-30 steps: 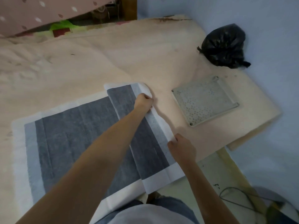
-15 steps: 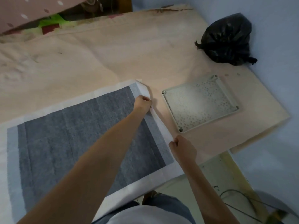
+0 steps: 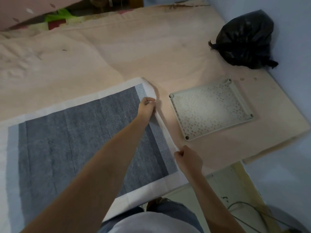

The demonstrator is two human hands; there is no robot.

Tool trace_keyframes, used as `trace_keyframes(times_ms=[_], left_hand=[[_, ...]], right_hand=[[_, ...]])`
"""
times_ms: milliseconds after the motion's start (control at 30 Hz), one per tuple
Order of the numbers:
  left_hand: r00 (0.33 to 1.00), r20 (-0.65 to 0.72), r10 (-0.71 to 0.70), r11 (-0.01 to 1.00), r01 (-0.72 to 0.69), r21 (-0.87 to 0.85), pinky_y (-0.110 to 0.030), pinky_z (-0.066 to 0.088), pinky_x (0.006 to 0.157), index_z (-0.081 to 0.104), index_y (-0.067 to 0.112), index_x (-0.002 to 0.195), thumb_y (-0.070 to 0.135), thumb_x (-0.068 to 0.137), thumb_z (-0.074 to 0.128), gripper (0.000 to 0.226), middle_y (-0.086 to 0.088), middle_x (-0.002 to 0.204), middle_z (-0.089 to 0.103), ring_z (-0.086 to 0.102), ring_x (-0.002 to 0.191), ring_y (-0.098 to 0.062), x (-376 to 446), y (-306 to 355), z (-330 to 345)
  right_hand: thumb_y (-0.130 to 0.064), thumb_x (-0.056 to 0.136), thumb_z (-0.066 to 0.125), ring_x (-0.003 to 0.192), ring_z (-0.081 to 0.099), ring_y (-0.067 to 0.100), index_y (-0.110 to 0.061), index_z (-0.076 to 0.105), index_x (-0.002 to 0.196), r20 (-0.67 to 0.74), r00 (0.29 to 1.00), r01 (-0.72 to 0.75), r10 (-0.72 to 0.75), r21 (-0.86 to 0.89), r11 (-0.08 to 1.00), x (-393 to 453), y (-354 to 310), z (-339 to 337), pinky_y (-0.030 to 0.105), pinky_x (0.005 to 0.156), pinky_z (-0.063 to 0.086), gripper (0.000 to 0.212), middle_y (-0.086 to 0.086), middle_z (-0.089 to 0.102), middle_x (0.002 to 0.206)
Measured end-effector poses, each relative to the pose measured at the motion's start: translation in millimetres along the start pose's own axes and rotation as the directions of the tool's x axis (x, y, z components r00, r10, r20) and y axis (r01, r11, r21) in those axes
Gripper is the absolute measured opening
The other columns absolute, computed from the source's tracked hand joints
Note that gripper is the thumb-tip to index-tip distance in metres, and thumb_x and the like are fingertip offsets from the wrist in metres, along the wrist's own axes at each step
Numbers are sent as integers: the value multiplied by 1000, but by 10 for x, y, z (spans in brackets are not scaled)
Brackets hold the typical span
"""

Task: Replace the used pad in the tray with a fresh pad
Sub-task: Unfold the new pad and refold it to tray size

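A large fresh pad [image 3: 70, 148], grey in the middle with a white border, lies spread flat on the beige mattress [image 3: 117, 47]. My left hand [image 3: 147, 106] pinches the pad's white right edge near the far corner. My right hand [image 3: 189, 158] is closed on the same edge nearer to me. The pale perforated tray grid [image 3: 210, 110] lies flat on the mattress just right of the pad, apart from both hands.
A tied black plastic bag [image 3: 244, 39] sits in the far right corner against the blue wall. The mattress ends at the right and front, with pale floor and a dark cable [image 3: 249, 211] below. Pink spotted fabric [image 3: 33, 9] hangs at the far left.
The folded right flap of the pad has been opened out to the right, so the pad now lies fully spread. Both hands keep hold of its right edge.
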State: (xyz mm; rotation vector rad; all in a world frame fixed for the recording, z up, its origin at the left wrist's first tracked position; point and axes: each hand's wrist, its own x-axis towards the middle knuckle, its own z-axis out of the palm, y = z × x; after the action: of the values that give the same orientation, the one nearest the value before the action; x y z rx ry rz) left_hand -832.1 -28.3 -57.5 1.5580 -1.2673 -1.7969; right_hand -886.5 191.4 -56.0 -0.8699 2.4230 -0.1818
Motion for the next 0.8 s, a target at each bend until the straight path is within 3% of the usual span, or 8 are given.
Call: trace_keyframes(times_ms=[67,167,233,333,500,633,733,800], left_hand=[[1000,-24,-11,995,9,-101,-25,37,47,51,13,84,-6,86,43,21,-5,61,44,40,49,-17,-2,-17,-35],[999,1,-45,995,45,-85,-23,43,48,48,9,89,-6,89,44,16,-6,67,47,45,53,-17,-22,-28,-45],[996,44,-83,997,83,-4,-18,47,46,45,6,102,-2,92,46,13,-7,72,52,51,56,-15,-48,31,-8],[988,98,-115,993,112,34,-13,44,40,44,3,125,0,93,49,33,-8,75,54,51,58,-15,-55,125,22],[988,146,-48,999,45,28,-18,47,57,49,5,132,5,97,47,36,-7,95,60,56,66,-14,-145,81,-96],[986,168,-3,997,-11,81,-22,48,62,58,6,127,5,95,50,33,-3,85,60,55,69,-13,-310,-56,-343],[971,230,70,962,-127,244,-20,47,83,61,11,124,2,94,50,33,-1,106,64,59,95,-12,-557,-261,-688],[962,241,124,913,-206,352,-19,42,96,61,12,124,0,91,52,36,-3,119,62,57,109,-13,-804,-469,-974]], right_hand=[[-25,90,44,69,51,16,-16,47,82,5,1000,6,-6,0,1000,-5,3,3,26,62,34,12,-1,54,77],[-26,89,45,69,51,17,-15,48,80,21,1000,8,-8,6,1000,-7,5,8,26,63,35,14,-1,54,76],[-26,90,44,69,51,17,-15,48,81,28,1000,6,-6,-4,1000,-5,3,4,27,63,35,14,-2,53,75],[-26,90,44,70,52,18,-15,48,82,32,999,5,-4,-28,1000,-5,-1,4,27,63,36,15,-1,55,77],[-28,90,45,74,53,18,-10,49,106,-22,1000,-11,10,-67,998,-9,-31,11,27,65,38,25,2,58,87],[-25,87,55,90,57,24,0,48,120,-156,975,89,-157,-373,923,-109,-100,27,31,67,45,42,13,60,106],[-14,71,74,89,58,37,5,59,99,-239,901,254,-362,-388,886,-204,-207,88,40,71,47,37,25,60,103],[-15,67,77,93,56,39,2,59,94,-191,865,389,-464,-327,861,-258,-271,174,43,76,46,36,25,58,108]])
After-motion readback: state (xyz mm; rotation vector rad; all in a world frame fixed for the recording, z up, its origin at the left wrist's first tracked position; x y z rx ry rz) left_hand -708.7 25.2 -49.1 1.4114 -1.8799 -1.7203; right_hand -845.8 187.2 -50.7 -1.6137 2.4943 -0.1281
